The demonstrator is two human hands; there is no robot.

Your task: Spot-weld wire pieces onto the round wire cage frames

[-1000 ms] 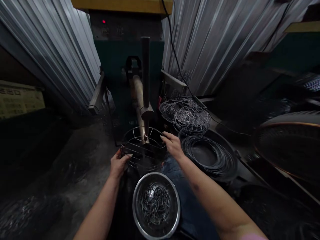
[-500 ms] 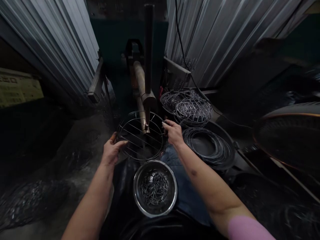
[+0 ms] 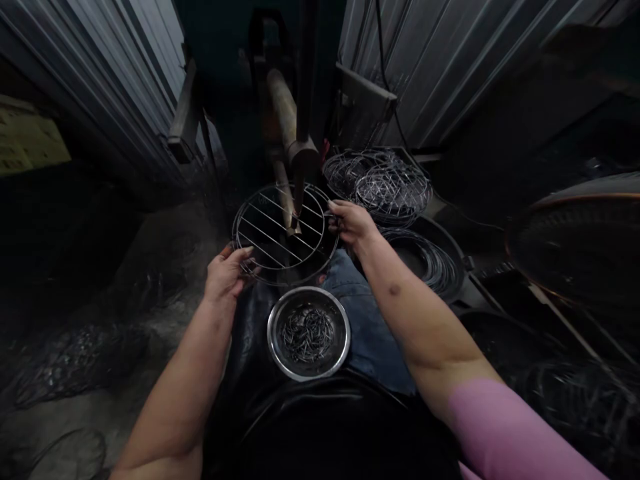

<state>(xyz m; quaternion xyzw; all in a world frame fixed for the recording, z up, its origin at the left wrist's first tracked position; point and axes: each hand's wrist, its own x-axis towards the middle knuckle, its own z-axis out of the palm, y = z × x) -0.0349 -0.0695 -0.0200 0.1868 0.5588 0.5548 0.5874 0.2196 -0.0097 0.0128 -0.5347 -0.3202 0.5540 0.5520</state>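
Observation:
Between my hands is a round wire rack (image 3: pixel 270 227) with thin parallel bars across its ring. My left hand (image 3: pixel 226 272) grips its left rim, thumb on top. On the opposite rim, my right hand (image 3: pixel 351 223) pinches the wire; some fingers are hidden behind it. The rack sits around the tips of a spot welder's electrodes (image 3: pixel 294 228), with the lower arm passing beneath. In my lap, just below the rack, rests a steel bowl (image 3: pixel 273 333) holding many short pieces of wire (image 3: pixel 309 335).
Wire racks (image 3: pixel 385 187) are piled at the right of the machine. Nearer lies a dark pan with wire rings (image 3: pixel 437 260). A large round fan-like frame (image 3: pixel 575 247) stands far right, a yellow crate (image 3: pixel 30 143) far left. Corrugated metal sheets (image 3: pixel 125 73) flank the machine.
The view has tipped downward and the rack has changed its tilt and turned, so its bars slope more steeply. Both hands keep their hold on the rim.

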